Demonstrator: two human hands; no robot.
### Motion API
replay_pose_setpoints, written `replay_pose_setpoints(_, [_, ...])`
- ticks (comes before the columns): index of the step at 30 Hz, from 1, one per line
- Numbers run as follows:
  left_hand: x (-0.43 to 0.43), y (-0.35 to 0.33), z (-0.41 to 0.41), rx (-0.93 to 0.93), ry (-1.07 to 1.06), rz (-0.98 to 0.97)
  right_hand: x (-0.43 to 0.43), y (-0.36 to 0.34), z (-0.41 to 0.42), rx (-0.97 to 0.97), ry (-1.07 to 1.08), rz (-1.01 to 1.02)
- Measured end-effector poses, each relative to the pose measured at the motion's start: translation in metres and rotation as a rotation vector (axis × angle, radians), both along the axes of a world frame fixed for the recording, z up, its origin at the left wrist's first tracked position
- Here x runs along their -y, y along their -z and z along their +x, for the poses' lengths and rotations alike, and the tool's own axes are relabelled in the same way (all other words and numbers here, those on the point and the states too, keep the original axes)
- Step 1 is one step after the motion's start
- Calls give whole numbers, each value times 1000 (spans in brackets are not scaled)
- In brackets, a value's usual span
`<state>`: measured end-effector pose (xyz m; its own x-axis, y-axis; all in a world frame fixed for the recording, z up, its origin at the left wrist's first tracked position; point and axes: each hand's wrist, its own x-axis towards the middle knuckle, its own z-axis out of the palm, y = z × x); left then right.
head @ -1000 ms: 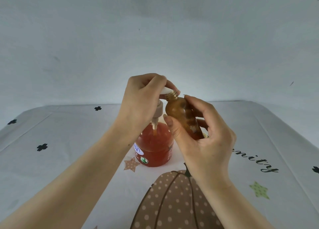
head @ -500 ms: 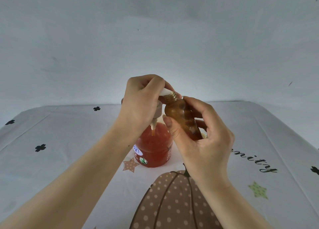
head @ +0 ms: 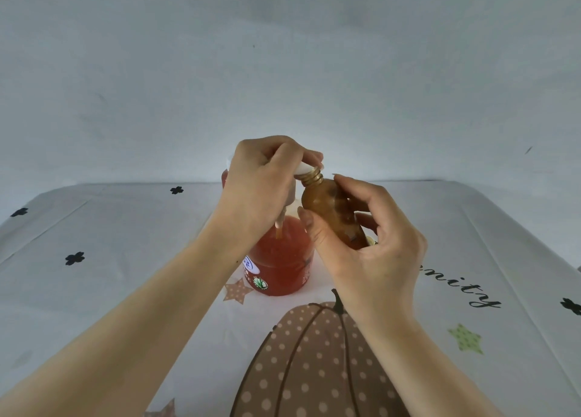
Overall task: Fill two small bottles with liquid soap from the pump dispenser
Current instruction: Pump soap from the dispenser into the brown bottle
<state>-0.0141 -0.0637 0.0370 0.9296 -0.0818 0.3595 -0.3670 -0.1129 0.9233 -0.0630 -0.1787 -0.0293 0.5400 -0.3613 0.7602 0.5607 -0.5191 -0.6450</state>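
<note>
Landmark: the pump dispenser, a clear bottle of red-orange liquid soap, is stood upright on the tabletop.
Pump head: the white pump head is seen at the top of the dispenser, with its nozzle pointed toward the dispenser's right side.
Left hand: the left hand is curled over the pump head from above, with the fingers folded down round it. Most of the head is hidden by it.
Small bottle: the amber-brown small bottle is held off the tabletop, just right of the dispenser's top. It is tilted, and its open threaded neck is set against the nozzle tip.
Right hand: the right hand is wrapped round the small bottle's lower body, with the thumb on the near side and the fingers on the far side.
Bottle contents: whether the brown colour belongs to the bottle wall or to soap inside cannot be told.
Cloth: the tabletop is covered by a pale cloth. A dotted pumpkin print is seen nearer than the dispenser, and a beige star at the dispenser's base.
Beyond the dispenser: a plain grey-white wall is seen. A red shape is largely hidden at the left hand's far edge and cannot be identified.
</note>
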Motion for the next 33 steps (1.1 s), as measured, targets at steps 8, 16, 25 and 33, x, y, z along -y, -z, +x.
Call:
replay_pose_setpoints(8, [0,-13,-5,-22,7,-32,-2,-4,1,33,-4,-26])
replay_pose_setpoints(16, [1,-13,-5,-22,15,-34,-2,-4,1,45,-14,-27])
replay_pose_setpoints(25, [0,-12,-3,-3,37,-27,-1,-4,2,38,-9,-35])
replay_pose_setpoints(33, [-4,-13,-1,-36,98,57,-1,-3,-1,3,-24,-6])
